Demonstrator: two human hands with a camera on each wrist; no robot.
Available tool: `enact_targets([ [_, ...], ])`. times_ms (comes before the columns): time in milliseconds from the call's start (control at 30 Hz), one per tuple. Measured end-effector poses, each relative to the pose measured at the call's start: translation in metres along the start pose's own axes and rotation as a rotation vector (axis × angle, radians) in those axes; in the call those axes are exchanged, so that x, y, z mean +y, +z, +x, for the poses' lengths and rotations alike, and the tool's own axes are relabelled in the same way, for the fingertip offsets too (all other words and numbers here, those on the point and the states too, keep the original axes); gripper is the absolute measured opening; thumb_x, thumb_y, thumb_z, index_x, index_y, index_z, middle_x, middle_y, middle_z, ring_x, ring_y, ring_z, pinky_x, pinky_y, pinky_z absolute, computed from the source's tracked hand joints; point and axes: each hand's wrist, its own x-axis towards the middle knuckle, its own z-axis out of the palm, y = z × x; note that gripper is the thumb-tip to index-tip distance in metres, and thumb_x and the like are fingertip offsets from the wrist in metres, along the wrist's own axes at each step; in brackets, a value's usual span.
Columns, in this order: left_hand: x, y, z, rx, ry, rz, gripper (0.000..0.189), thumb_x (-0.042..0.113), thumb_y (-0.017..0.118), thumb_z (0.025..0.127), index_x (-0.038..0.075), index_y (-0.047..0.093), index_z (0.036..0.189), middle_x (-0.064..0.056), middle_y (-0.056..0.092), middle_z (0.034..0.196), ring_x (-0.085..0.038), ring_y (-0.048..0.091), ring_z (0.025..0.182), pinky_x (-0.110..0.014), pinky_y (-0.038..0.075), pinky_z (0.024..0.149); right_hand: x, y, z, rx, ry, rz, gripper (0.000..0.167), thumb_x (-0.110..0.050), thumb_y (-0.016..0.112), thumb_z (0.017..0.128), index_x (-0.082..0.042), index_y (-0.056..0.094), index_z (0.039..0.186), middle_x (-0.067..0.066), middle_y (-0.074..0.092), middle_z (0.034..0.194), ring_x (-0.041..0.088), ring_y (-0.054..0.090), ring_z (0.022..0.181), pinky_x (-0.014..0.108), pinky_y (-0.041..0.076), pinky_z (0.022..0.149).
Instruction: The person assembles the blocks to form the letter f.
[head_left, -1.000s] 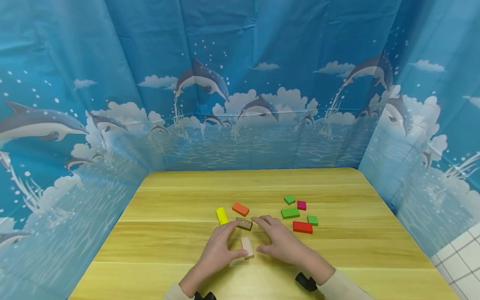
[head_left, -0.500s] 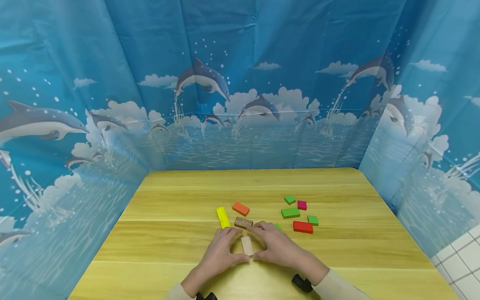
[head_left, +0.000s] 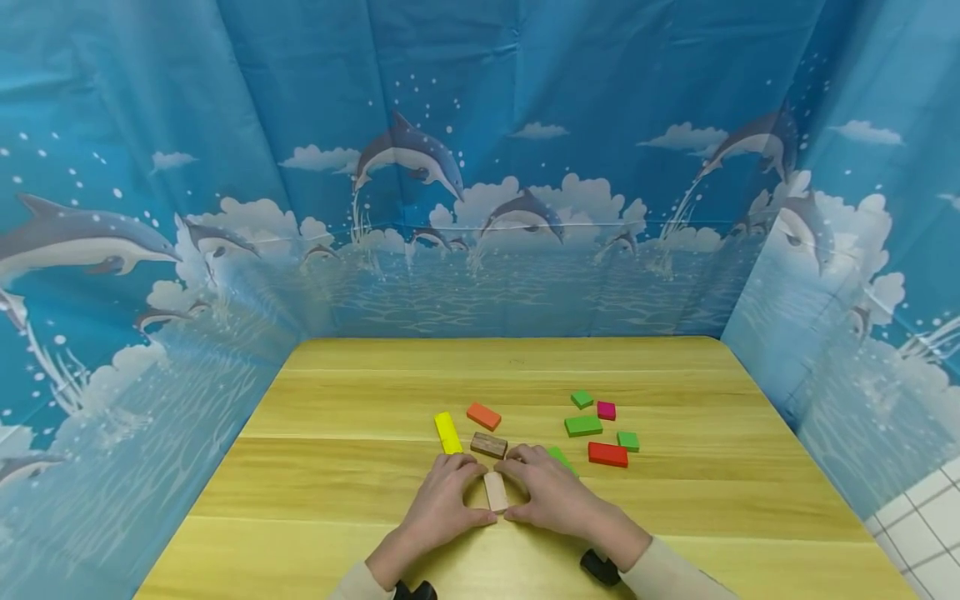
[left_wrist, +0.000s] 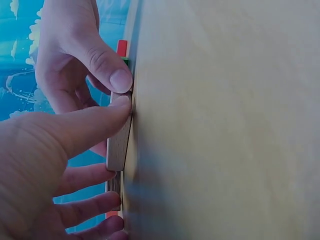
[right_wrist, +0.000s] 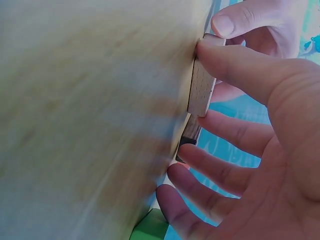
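A pale, unpainted wooden block (head_left: 496, 492) lies on the table between the two hands. My left hand (head_left: 444, 502) pinches it lengthwise, thumb at the near end and index finger at the far end. My right hand (head_left: 553, 497) pinches the same block from the other side in the same way. The left wrist view shows both thumbs side by side at one end of the pale block (left_wrist: 118, 145). In the right wrist view, the right index finger touches the opposite end of the block (right_wrist: 201, 90), while the other fingers are spread.
Just beyond the hands lies a brown wood-grain block (head_left: 489, 445), with a yellow block (head_left: 447, 433) and an orange block (head_left: 483, 416) nearby. A green block (head_left: 562, 461) is partly behind the right hand. Farther right are a red block (head_left: 607, 454), a magenta block (head_left: 606, 410) and several green ones.
My right hand has moved left to the pale block, and both hands have closed in on its ends. A green block behind the right hand has come into sight.
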Motion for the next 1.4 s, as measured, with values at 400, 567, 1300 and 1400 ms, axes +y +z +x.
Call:
enact_targets([
  [400, 0.007, 0.003, 0.004, -0.007, 0.018, -0.012, 0.058, 0.048, 0.086, 0.076, 0.021, 0.068, 0.125, 0.001, 0.055, 0.131, -0.025, 0.047, 0.123, -0.049, 0.045, 0.097, 0.004, 0.0, -0.013, 0.027, 0.015, 0.02, 0.057, -0.041, 0.086, 0.08, -0.016, 0.067, 0.127, -0.004, 0.059, 0.125, 0.021, 0.054, 0.118, 0.046, 0.05, 0.095],
  [567, 0.014, 0.006, 0.008, -0.026, 0.039, 0.006, 0.059, 0.051, 0.085, 0.077, 0.024, 0.068, 0.126, 0.001, 0.055, 0.131, -0.026, 0.046, 0.126, -0.053, 0.042, 0.1, 0.008, -0.003, -0.023, 0.034, 0.036, 0.031, 0.057, -0.041, 0.086, 0.079, -0.017, 0.066, 0.126, -0.004, 0.058, 0.127, 0.019, 0.055, 0.117, 0.045, 0.051, 0.094],
  [1300, 0.025, 0.013, 0.013, -0.09, 0.079, 0.012, 0.056, 0.052, 0.083, 0.078, 0.029, 0.067, 0.126, -0.007, 0.053, 0.139, -0.031, 0.041, 0.132, -0.057, 0.039, 0.099, 0.023, -0.006, -0.041, 0.026, 0.054, 0.089, 0.056, -0.054, 0.084, 0.077, -0.025, 0.064, 0.12, 0.001, 0.055, 0.136, 0.023, 0.052, 0.124, 0.052, 0.048, 0.097],
  [1400, 0.025, 0.014, 0.012, -0.084, 0.086, 0.017, 0.057, 0.053, 0.083, 0.078, 0.028, 0.067, 0.127, -0.008, 0.052, 0.14, -0.032, 0.041, 0.132, -0.058, 0.039, 0.099, 0.023, -0.006, -0.041, 0.02, 0.063, 0.1, 0.057, -0.058, 0.081, 0.078, -0.025, 0.065, 0.121, 0.004, 0.055, 0.138, 0.026, 0.051, 0.126, 0.053, 0.047, 0.098],
])
